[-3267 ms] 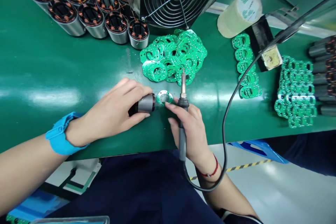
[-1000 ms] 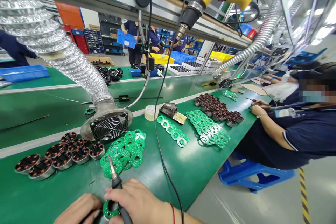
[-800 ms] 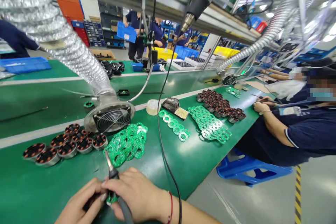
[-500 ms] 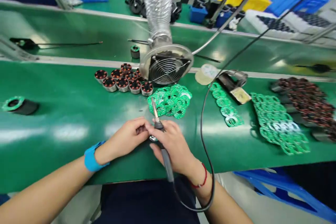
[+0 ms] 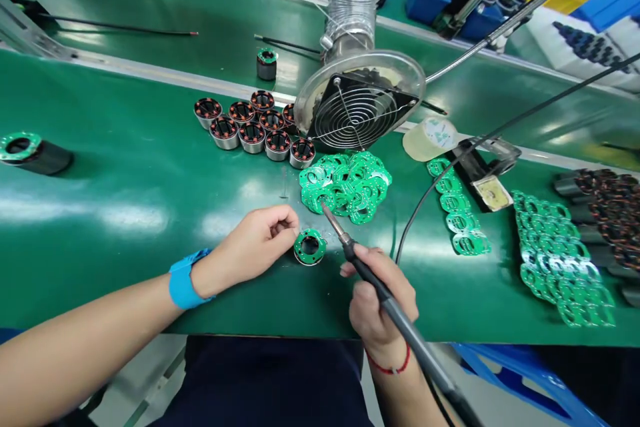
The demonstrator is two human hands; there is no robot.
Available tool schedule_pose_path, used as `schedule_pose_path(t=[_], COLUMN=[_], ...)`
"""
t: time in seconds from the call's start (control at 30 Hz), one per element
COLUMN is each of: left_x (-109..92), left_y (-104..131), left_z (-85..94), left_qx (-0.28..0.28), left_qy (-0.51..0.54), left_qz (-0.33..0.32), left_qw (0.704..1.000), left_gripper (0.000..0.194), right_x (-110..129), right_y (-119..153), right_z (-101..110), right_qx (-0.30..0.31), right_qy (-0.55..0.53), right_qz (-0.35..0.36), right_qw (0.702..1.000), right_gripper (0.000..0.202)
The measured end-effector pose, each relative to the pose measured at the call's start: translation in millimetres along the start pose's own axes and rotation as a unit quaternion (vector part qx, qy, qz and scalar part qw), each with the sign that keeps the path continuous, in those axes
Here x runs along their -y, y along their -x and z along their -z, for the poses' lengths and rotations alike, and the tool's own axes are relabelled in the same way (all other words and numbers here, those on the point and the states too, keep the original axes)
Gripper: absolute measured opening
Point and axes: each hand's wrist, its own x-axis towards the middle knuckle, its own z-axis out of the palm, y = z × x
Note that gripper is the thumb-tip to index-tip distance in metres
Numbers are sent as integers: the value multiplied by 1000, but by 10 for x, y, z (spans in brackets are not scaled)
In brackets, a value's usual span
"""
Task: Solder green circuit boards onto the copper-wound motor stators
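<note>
My right hand (image 5: 371, 313) is wrapped round a soldering iron (image 5: 400, 317), its metal tip pointing up and left. The tip stands over the near edge of a pile of ring-shaped green circuit boards (image 5: 373, 180). In front of me a motor stator (image 5: 310, 259) stands on the bench with a green ring board on its top. Close against its left side is my left hand (image 5: 253, 243), thumb and fingers pinched together. What they hold, if anything, I cannot make out.
Behind the boards sits a round fume extractor fan (image 5: 354, 121). Bare stators (image 5: 251, 137) cluster left of it; a boarded stator (image 5: 37, 155) lies far left. To the right are a solder-wire-like roll (image 5: 425, 140), an iron holder (image 5: 480, 177), board panels (image 5: 560, 253) and more stators (image 5: 615, 213).
My right hand has drawn back right and down with the soldering iron, uncovering the stator. The left hand stays beside it. The camera view has shifted.
</note>
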Motion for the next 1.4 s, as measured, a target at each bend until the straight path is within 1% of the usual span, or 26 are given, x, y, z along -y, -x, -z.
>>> schedule_pose_path(t=[0.07,0.13,0.23,0.43,0.53,0.63,0.7,0.73,0.77,0.83,0.9,0.93,0.97,1.03,1.07,1.17,1.23,1.27,1.3,1.37,1.4], left_x=[-2,-12,-30,-31,-23,-28,-37,-41,-43,-41,-34,-31,-28,-26,-27,-23,-13,-7,-3,0,-3], left_y=[-3,-9,-20,-34,-42,-54,-63,-68,-73,-83,-87,-85,-79,-49,-26,57,101,114,120,116,108], left_z=[-6,-11,-14,-11,-11,-12,-13,-14,-15,-17,-13,-5,8,52,81,158,180,179,173,150,138], left_qx=[1,-2,-8,-2,-2,0,5,6,8,8,8,9,12,27,45,130,166,166,155,117,97], left_qy=[-15,-30,-39,-36,-41,-41,-37,-34,-31,-28,-29,-31,-34,-44,-57,-130,-184,-200,-205,-186,-161], left_qz=[-6,-10,-10,-1,6,9,15,17,18,14,8,5,3,5,10,9,-22,-41,-59,-75,-72], left_qw=[1000,1000,999,999,999,999,999,999,999,999,1000,999,999,999,997,983,969,965,965,973,979], left_gripper=[12,10,10,8,8,8,8,8,8,7,7,7,7,8,10,19,14,9,8,15,17], right_x=[-19,-34,-42,-36,-38,-19,12,30,47,73,81,79,72,52,39,2,-22,-33,-45,-64,-72], right_y=[67,118,152,151,157,134,82,44,1,-88,-156,-175,-185,-181,-173,-156,-159,-163,-167,-170,-169], right_z=[20,30,27,26,40,39,27,18,8,-12,-30,-37,-41,-37,-29,6,17,12,0,-43,-71], right_qx=[-50,-68,-60,-40,-35,-44,-58,-52,-28,65,169,201,219,226,226,240,254,255,252,235,223], right_qy=[-11,-20,-30,-62,-62,-61,-58,-52,-41,-13,8,15,21,22,17,0,6,14,25,53,71], right_qz=[-31,-38,-37,-71,-73,-62,-70,-81,-93,-106,-102,-99,-98,-101,-101,-100,-88,-78,-66,-42,-32], right_qw=[998,997,997,995,995,995,994,994,994,992,980,974,971,969,969,966,963,964,965,970,972], right_gripper=[30,31,32,28,27,27,29,31,34,41,45,46,47,48,49,52,50,48,47,47,47])
